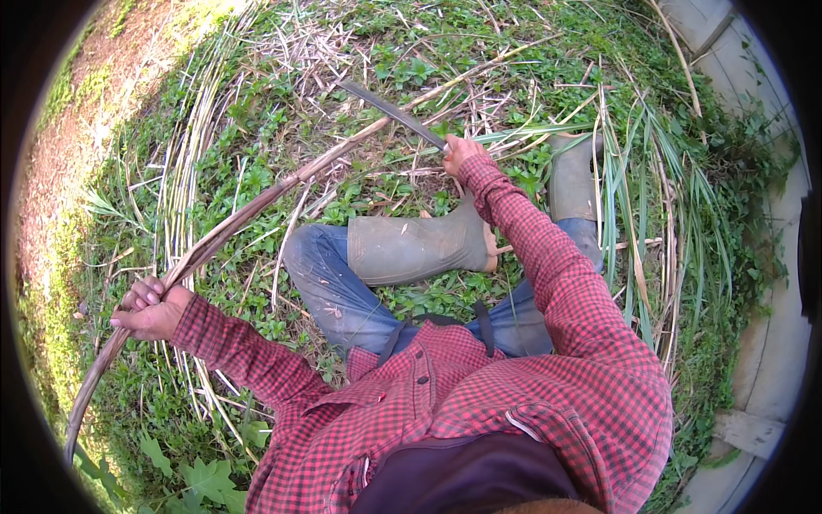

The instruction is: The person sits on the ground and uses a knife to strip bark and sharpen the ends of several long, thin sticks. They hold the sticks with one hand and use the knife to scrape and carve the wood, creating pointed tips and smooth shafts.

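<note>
Brown dry stalk (235,224) is running through the closed fingers of the left hand (156,310), extending below and up-right of them. Right hand's (465,156) fingers are gripping a long blade (417,128), crossing the stalk up-left of them.

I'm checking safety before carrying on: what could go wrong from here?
The knife in the right hand crosses the long dry stalk in this view; it might skid along it toward the left hand. A downward slip could perhaps catch the nearer boot, which lies below the blade in the picture.
</note>
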Demonstrator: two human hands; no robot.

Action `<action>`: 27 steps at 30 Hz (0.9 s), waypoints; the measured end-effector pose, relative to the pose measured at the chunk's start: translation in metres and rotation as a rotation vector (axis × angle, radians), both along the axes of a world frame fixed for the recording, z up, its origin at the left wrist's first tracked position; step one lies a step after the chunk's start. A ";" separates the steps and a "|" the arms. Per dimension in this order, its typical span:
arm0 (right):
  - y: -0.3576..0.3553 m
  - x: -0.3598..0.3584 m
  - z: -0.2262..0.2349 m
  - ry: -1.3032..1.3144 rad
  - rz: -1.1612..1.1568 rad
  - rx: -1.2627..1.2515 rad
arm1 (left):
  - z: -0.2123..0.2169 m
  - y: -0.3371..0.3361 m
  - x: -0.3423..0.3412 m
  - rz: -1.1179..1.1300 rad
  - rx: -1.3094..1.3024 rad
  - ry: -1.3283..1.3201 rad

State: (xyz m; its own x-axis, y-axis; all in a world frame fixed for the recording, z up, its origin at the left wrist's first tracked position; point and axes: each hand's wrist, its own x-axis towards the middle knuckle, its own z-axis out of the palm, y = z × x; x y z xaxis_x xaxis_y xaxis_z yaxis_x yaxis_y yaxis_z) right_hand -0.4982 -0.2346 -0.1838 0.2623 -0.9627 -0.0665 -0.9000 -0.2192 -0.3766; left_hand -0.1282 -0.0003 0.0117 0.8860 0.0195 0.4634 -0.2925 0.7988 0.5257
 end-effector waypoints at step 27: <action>-0.069 -0.108 -0.002 0.189 -0.178 0.127 | 0.050 0.168 0.164 -0.240 -0.048 -0.157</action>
